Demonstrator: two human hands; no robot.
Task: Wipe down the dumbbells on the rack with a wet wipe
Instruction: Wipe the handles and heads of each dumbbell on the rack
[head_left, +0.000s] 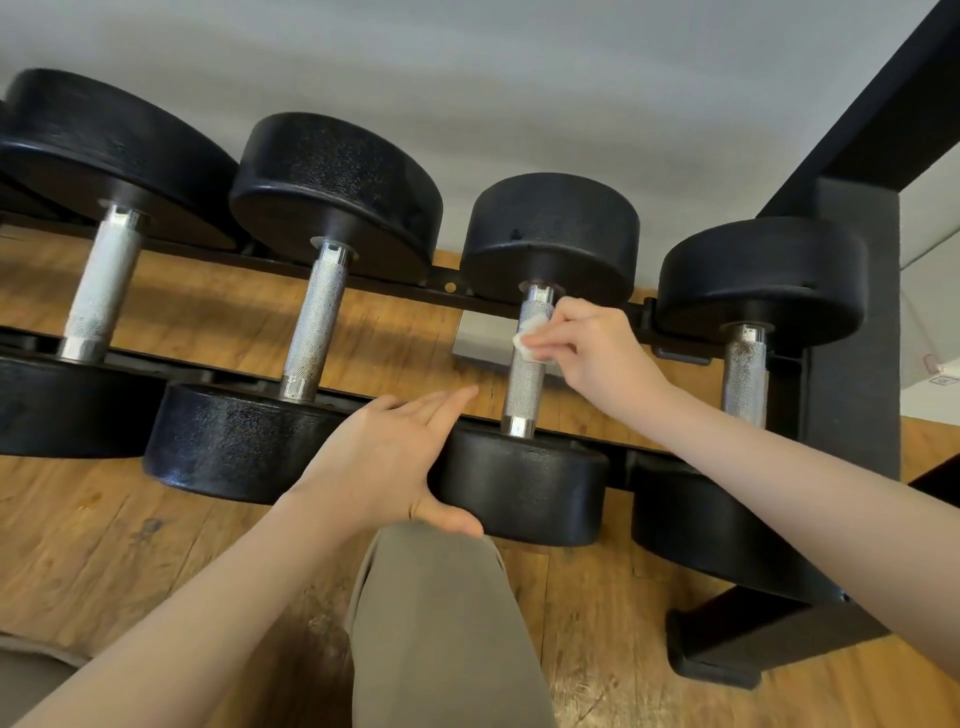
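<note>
The right hand (592, 353) pinches a small white wipe (527, 340) against the upper handle (524, 379) of the third dumbbell on the rack (395, 288). The handle runs toward the viewer, below that grip. The left hand (384, 457), fingers straight, braces the near weight (524, 483).

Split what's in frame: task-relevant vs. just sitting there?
In the job:
- wet wipe, pinched by the right hand against the knurled handle
- four dumbbells on the rack
- left hand, bracing the near head

Just there:
- wood floor
- grey box under the rack
</note>
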